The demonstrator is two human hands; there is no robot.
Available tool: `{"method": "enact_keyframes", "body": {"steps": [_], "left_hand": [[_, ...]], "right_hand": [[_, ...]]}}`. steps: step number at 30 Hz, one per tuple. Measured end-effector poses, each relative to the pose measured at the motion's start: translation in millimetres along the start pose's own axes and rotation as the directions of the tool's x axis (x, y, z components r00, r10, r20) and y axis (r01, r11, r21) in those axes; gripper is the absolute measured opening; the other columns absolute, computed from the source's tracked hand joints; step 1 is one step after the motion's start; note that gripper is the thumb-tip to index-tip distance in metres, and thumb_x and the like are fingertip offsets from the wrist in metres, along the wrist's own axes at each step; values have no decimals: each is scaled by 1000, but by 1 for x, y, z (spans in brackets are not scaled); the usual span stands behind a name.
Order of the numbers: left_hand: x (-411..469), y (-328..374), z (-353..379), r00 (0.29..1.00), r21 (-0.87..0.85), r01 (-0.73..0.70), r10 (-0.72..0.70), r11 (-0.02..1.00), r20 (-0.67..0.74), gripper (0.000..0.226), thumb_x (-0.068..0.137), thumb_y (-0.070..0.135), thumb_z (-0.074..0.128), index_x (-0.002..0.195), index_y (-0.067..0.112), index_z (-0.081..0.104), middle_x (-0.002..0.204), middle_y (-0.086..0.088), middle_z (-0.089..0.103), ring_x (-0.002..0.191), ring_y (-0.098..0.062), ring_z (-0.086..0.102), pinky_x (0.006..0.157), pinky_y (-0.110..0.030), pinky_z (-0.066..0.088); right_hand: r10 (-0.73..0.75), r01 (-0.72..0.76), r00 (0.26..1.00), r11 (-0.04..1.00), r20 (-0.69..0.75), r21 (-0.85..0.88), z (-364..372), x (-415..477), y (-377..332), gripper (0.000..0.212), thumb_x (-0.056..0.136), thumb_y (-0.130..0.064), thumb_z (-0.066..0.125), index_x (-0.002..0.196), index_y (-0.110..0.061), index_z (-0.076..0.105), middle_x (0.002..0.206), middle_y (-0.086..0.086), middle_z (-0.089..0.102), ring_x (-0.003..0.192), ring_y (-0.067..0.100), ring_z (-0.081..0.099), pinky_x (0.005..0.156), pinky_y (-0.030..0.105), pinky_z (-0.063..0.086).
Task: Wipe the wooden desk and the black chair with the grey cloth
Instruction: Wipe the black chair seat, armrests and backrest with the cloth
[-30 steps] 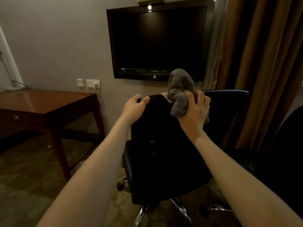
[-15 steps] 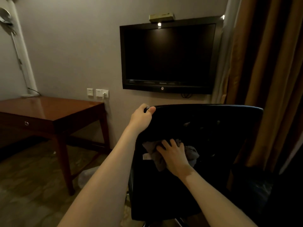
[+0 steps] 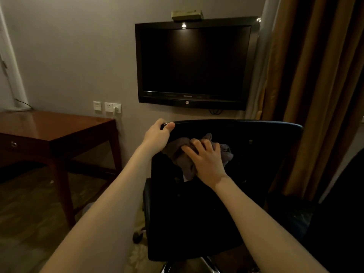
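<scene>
Step in hand: wiping the chair (image 3: pixel 256 154), judged from contact. The left hand (image 3: pixel 156 134) grips the top left corner of the backrest, fingers curled over the edge and thumb lying along it, apparently steadying the seat on its castors. The right hand (image 3: pixel 206 162) lies on the bunched cloth (image 3: pixel 175 154) and presses it against the near face of the backrest, just below the top edge and beside the left hand. Its fingers are spread over the fabric rather than clenched round it. Loose folds of cloth show to either side of the palm. The desk (image 3: pixel 49 125) stands apart to the left, against the wall; whether it has been wiped cannot be told from its surface. A dark television (image 3: pixel 194 62) hangs on the wall behind the chair, with a curtain (image 3: pixel 315 75) to the right. Next move, in my judgement: steady pressure and a sweep across or down the backrest – most of that face lies outside the cloth – with the left hand bracing throughout.
</scene>
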State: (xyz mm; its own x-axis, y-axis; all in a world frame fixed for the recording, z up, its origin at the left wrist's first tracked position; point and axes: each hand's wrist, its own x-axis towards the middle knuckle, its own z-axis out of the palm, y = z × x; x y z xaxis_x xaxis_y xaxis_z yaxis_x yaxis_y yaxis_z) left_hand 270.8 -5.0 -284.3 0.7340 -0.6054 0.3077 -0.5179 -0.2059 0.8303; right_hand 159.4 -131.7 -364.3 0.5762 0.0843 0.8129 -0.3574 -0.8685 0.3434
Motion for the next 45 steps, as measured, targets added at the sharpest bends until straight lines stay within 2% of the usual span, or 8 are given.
{"method": "enact_keyframes", "body": {"steps": [7, 10, 13, 24, 34, 37, 42, 45], "left_hand": [[4, 3, -9, 993, -53, 43, -36, 998, 115, 16, 101, 33, 37, 103, 19, 44, 83, 0, 51, 68, -12, 49, 57, -24, 37], [11, 3, -16, 983, -2, 59, -58, 998, 172, 20, 101, 31, 36, 109, 14, 44, 84, -2, 50, 68, -13, 47, 59, -24, 37], [13, 5, -14, 990, 18, 50, -51, 999, 129, 34, 102, 27, 34, 131, 10, 39, 105, -2, 50, 68, -8, 45, 58, -17, 35], [-10, 8, 17, 935, 239, -141, 208, 961, -286, 29, 97, 12, 40, 118, 20, 58, 121, -5, 54, 112, -26, 51, 96, -41, 43], [-15, 6, 63, 683, 512, -581, 721, 633, -116, 65, 78, -16, 56, 137, 9, 46, 141, -9, 46, 136, -30, 34, 101, -26, 35], [-20, 27, 81, 725, 576, -607, 679, 548, 117, 75, 83, -11, 49, 149, 15, 22, 155, -4, 21, 145, -25, 12, 117, -32, 14], [-23, 33, 91, 811, 751, -490, 546, 442, 208, 86, 91, 10, 50, 150, 19, -12, 158, -5, -12, 145, -26, -14, 116, -38, -11], [-29, 32, 89, 817, 762, -482, 535, 432, 213, 87, 90, 9, 51, 149, 18, -13, 158, -5, -10, 145, -27, -14, 115, -39, -11]], "right_hand": [[-136, 95, 723, 991, 677, 97, 16, -58, 11, 49, 92, -20, 54, 139, -28, 41, 146, 4, 30, 133, 33, 29, 103, 53, 28], [-2, 5, 855, 1000, 518, -5, 13, -86, 27, 51, 62, -28, 80, 110, -31, 62, 109, 3, 56, 93, 31, 57, 70, 45, 53], [126, -135, 978, 990, 164, 42, -9, -75, 44, 41, 70, -29, 54, 111, -29, 51, 105, 4, 42, 88, 31, 46, 65, 45, 51], [245, -253, 933, 968, -262, 7, -10, -4, 44, 44, 79, -30, 58, 119, -23, 44, 118, 6, 37, 98, 29, 37, 75, 47, 47], [97, -98, 993, 995, 60, 10, 29, -32, 36, 65, 54, -32, 88, 110, -22, 57, 107, 13, 62, 94, 30, 39, 67, 51, 52], [-59, 69, 978, 997, 202, -43, 21, -36, 42, 67, 65, -28, 83, 123, -25, 48, 120, 9, 48, 99, 31, 38, 75, 49, 49], [-189, 351, 687, 932, 701, -93, 9, -60, 56, 46, 98, -22, 45, 141, -28, 32, 150, 4, 24, 133, 32, 25, 105, 49, 26], [-114, 190, 898, 972, 424, -140, -3, -73, 73, 45, 78, -23, 72, 121, -28, 57, 122, 7, 53, 105, 32, 46, 82, 45, 46]]}}
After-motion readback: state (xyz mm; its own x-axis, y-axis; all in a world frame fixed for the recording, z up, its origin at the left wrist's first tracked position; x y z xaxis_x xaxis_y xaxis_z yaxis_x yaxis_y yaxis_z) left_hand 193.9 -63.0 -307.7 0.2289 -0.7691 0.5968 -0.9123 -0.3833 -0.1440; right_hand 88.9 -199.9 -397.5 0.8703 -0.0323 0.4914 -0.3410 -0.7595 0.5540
